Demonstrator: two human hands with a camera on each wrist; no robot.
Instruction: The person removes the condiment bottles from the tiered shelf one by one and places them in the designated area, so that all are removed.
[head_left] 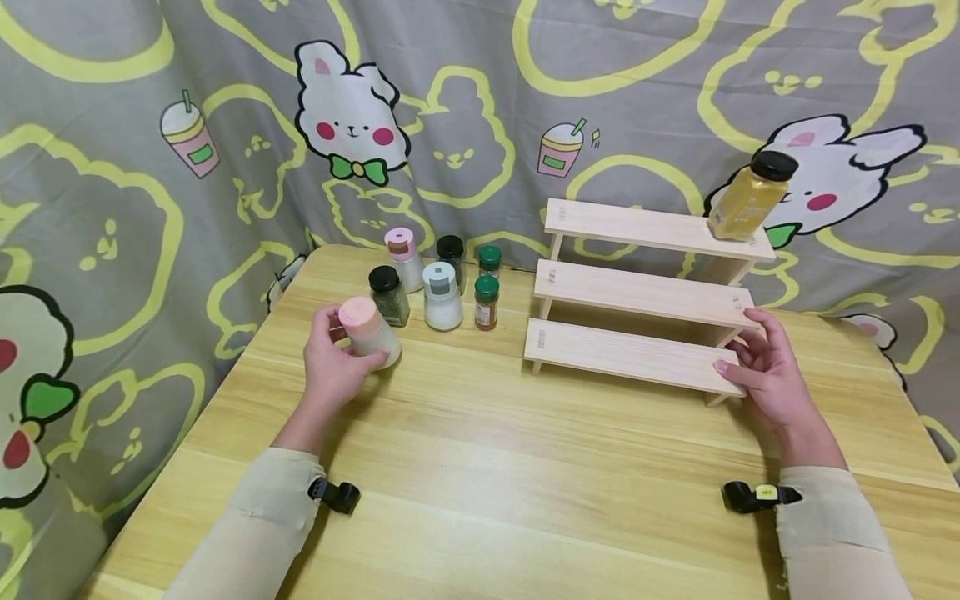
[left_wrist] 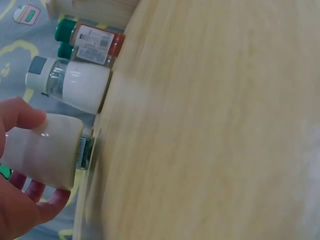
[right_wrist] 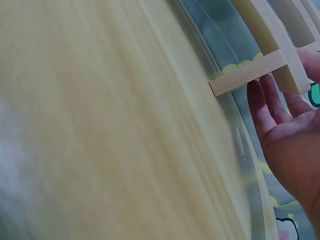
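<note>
My left hand (head_left: 330,367) grips a white jar with a pink lid (head_left: 362,317), thumb on the near side and fingers round the far side. In the left wrist view the jar's pale body (left_wrist: 50,150) leans in front of a smaller dark-green jar. At the right end of a three-tier wooden spice rack (head_left: 637,357), my right hand (head_left: 780,379) holds on, with its thumb on the bottom tier and its index finger at the middle tier. The right wrist view has the other fingertips (right_wrist: 260,100) beside the rack's leg (right_wrist: 245,77).
Left of the rack stand a black-lidded jar (head_left: 388,296), another black-lidded one (head_left: 451,250), a pink-lidded shaker (head_left: 405,262), a white-lidded shaker (head_left: 442,300) and two green-lidded bottles (head_left: 486,304). A yellow bottle (head_left: 750,200) sits on the top tier. A patterned curtain (head_left: 465,125) hangs behind the table.
</note>
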